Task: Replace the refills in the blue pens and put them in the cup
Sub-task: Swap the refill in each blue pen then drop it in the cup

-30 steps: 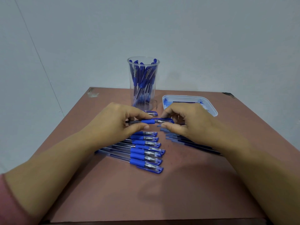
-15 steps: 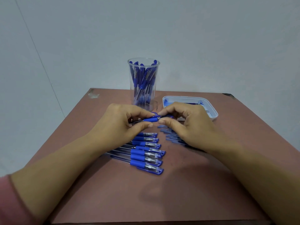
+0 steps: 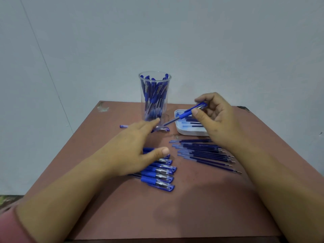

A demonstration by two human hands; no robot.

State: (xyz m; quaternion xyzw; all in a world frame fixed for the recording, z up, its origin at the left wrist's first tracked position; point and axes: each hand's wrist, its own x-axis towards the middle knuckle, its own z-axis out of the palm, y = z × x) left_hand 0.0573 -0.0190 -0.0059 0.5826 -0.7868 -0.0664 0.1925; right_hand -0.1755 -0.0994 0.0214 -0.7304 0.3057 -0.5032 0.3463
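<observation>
While R hand [image 3: 217, 118] pinches a pen [image 3: 188, 114] over tray [image 3: 191, 133], L hand [image 3: 129, 151] spread flat nr far-edge cup [image 3: 142, 102]

Cup [image 3: 154, 102]: clear, upright, far centre of table, packed with blue pens standing on end. Row of blue pens [image 3: 158, 175] lies parallel, near left. Loose refills [image 3: 201, 152] fanned flat just right of the row. One pen [image 3: 188, 113] tilted, pinched in right hand [image 3: 215, 116].

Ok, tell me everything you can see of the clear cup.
The cup is tall, clear and plastic-looking, with a slightly flared rim. It stands upright at the far middle of the table, packed with capped blue pens leaning inside. Fingertips of the left hand lie by its base; contact cannot be told.
</observation>
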